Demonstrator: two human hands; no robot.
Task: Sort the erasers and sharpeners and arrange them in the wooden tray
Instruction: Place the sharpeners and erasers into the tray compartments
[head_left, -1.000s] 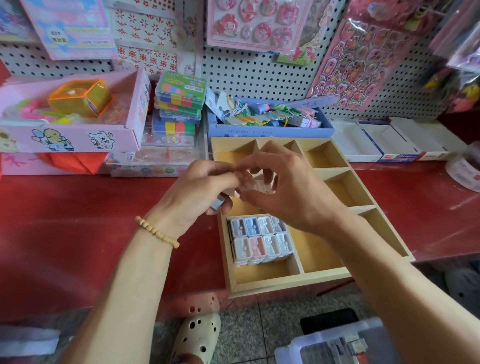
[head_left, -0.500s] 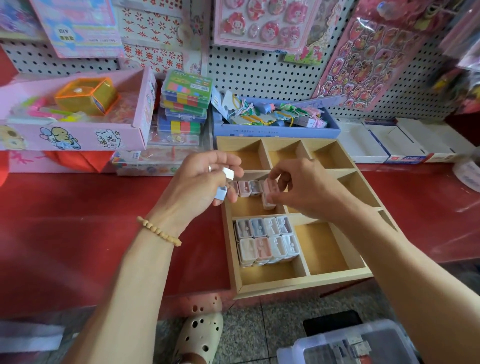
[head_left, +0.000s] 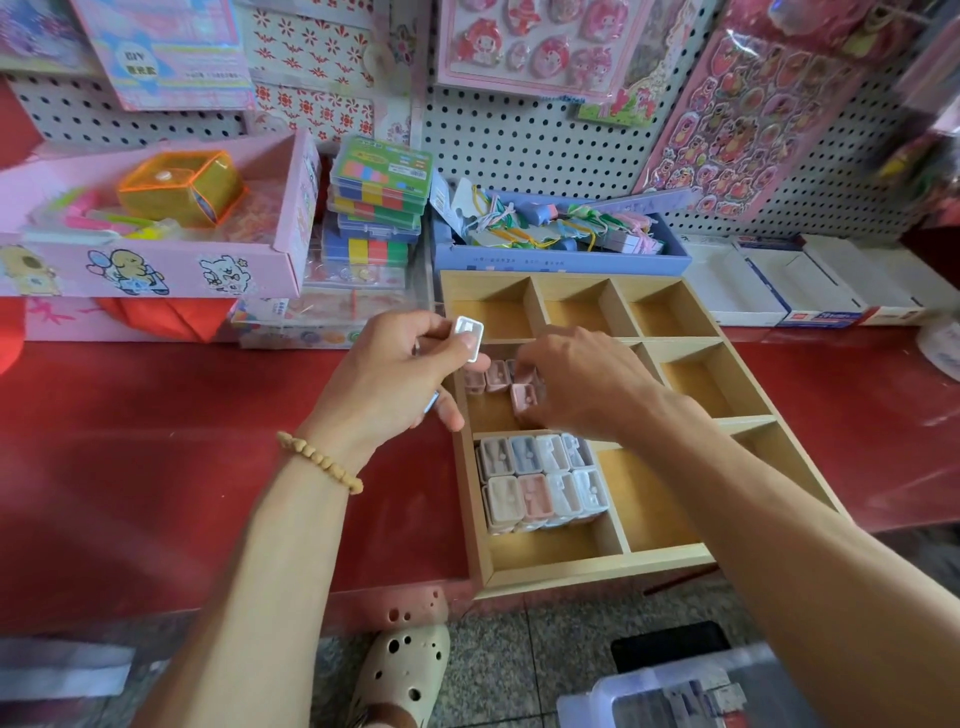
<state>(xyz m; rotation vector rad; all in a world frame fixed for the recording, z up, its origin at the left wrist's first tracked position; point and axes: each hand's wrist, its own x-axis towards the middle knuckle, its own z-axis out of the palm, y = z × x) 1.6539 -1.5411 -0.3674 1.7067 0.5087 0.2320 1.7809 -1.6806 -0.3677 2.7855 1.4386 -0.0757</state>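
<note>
The wooden tray (head_left: 743, 415) lies on the red counter, split into several compartments. Its near left compartment holds several small pastel sharpeners (head_left: 540, 480) packed in two rows. Over the tray's left edge my left hand (head_left: 395, 371) grips a few sharpeners, and a white one (head_left: 469, 338) sticks up between thumb and fingers. In the middle left compartment my right hand (head_left: 576, 382) pinches a pink sharpener (head_left: 522, 397), beside a short row of pink sharpeners (head_left: 488, 375) standing along the back wall.
Behind the tray stands a blue box of keychains (head_left: 561, 236), a stack of coloured cases (head_left: 376, 208) and a pink box (head_left: 156, 254). White cartons (head_left: 789, 286) sit at the right. A clear bin (head_left: 675, 691) rests on the floor below.
My right hand moved down into the middle left compartment with a pink sharpener. My left hand drew back slightly to the left, still holding its sharpeners.
</note>
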